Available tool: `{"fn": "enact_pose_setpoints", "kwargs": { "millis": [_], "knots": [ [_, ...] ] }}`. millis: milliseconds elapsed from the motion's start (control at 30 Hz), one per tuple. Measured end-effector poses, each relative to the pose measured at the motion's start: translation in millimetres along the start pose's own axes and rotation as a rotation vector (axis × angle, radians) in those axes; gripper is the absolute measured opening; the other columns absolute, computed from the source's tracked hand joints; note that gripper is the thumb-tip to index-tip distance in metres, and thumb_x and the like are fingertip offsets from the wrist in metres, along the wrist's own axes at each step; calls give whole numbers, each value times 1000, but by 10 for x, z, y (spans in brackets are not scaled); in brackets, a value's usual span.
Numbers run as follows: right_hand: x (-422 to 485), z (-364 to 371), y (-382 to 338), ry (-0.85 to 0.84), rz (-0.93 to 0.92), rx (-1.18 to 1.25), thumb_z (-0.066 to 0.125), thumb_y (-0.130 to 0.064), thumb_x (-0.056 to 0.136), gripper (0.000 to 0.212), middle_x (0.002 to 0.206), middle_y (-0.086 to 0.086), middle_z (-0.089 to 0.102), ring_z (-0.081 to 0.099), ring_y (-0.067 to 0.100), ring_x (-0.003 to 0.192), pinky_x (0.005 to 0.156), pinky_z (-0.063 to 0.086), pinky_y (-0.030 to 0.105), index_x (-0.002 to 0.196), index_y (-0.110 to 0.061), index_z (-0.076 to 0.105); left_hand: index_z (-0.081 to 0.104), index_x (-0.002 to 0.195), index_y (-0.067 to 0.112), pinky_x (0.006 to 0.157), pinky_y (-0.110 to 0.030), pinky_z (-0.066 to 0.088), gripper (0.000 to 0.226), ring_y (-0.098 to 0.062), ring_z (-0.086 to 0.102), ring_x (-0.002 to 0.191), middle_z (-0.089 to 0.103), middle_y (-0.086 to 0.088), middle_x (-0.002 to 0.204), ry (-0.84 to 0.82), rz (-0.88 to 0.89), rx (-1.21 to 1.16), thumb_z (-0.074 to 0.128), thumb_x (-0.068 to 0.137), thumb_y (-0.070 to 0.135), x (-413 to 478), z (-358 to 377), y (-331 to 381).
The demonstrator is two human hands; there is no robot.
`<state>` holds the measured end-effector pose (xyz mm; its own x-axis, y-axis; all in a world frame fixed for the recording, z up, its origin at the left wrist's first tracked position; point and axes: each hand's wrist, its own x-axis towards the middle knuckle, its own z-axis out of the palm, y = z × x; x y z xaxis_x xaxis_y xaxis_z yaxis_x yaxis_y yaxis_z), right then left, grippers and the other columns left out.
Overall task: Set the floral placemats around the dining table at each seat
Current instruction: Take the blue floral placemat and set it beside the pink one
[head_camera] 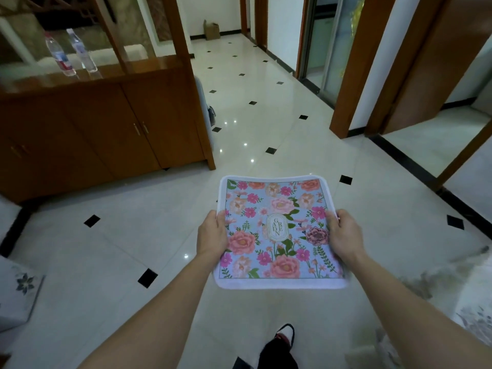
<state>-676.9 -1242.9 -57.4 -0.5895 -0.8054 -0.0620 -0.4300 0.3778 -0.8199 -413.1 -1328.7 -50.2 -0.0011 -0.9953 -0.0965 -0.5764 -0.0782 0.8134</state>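
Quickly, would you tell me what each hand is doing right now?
Left hand: grips the left edge of the floral placemat.
Right hand: grips the placemat's right edge.

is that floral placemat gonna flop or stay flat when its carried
Probably fairly stiff: the floral placemat juts out nearly flat beyond the left hand and right hand, which grip only its side edges. Its edges bow slightly, so it likely bends some. Seemingly light, since thumb pinches hold it.
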Motion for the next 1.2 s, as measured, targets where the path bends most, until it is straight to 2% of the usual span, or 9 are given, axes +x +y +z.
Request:
{"fn": "enact_pose_setpoints", "kwargs": {
  "millis": [233, 367, 533, 633, 733, 867, 967, 1100, 1200],
  "knots": [
    [1259, -268, 51, 56, 70, 50, 40, -38, 101, 34, 77, 3, 62, 62, 16, 68, 50, 39, 26, 88, -9, 52, 54, 99, 10, 56, -25, 50, 35, -10, 63, 73, 65, -4, 88, -67, 15, 20, 31, 105, 35, 1081, 741, 756],
    [1728, -512, 161, 108, 130, 63, 39, -41, 101, 36, 79, 5, 65, 65, 16, 67, 51, 48, 29, 89, -10, 52, 54, 95, 13, 67, -38, 60, 35, -17, 69, 77, 66, -5, 86, -144, 57, 29, 32, 105, 39, 1524, 1177, 1107],
    [2216, -783, 327, 189, 206, 80, 38, -42, 101, 35, 79, 5, 65, 67, 19, 69, 56, 55, 36, 89, -12, 52, 51, 85, 17, 66, -40, 58, 35, -19, 67, 76, 65, -6, 82, -220, 136, 63, 32, 104, 40, 2004, 1712, 1549],
    [2476, -928, 442, 242, 266, 99, 39, -41, 101, 35, 78, 4, 64, 65, 17, 66, 50, 48, 25, 87, -11, 51, 52, 86, 13, 58, -31, 49, 35, -20, 62, 73, 60, -4, 79, -276, 211, 83, 33, 104, 37, 2284, 2058, 1819],
    [2773, -1048, 553, 301, 320, 87, 38, -37, 102, 36, 77, 4, 62, 59, 8, 62, 41, 37, 14, 89, -7, 51, 53, 89, 13, 61, -34, 51, 37, -19, 63, 73, 61, -4, 80, -348, 248, 94, 33, 104, 40, 2615, 2452, 2068],
    [3295, -1215, 677, 396, 388, 120, 40, -34, 102, 35, 74, 3, 60, 58, 9, 61, 38, 37, 9, 91, -3, 51, 53, 89, 14, 60, -33, 50, 37, -17, 61, 72, 61, -4, 81, -433, 314, 104, 32, 104, 41, 3131, 3054, 2470],
    [3768, -1374, 731, 464, 425, 107, 39, -38, 102, 36, 79, 7, 64, 63, 12, 64, 43, 43, 16, 93, -6, 52, 53, 90, 10, 60, -32, 47, 40, -19, 60, 73, 60, -6, 80, -492, 376, 78, 32, 104, 40, 3569, 3544, 2795],
    [4342, -1550, 831, 515, 515, 137, 40, -44, 100, 35, 81, 7, 68, 71, 18, 68, 59, 60, 40, 92, -12, 51, 54, 90, 10, 66, -36, 51, 41, -20, 61, 76, 61, -6, 82, -596, 426, 97, 32, 104, 42, 4101, 4139, 3263],
    [4761, -1684, 825, 546, 561, 132, 38, -44, 101, 35, 81, 6, 68, 71, 17, 67, 58, 60, 38, 95, -12, 51, 52, 87, 9, 63, -36, 49, 40, -23, 61, 75, 60, -7, 79, -653, 482, 94, 32, 104, 40, 4466, 4521, 3633]
  ]
}}
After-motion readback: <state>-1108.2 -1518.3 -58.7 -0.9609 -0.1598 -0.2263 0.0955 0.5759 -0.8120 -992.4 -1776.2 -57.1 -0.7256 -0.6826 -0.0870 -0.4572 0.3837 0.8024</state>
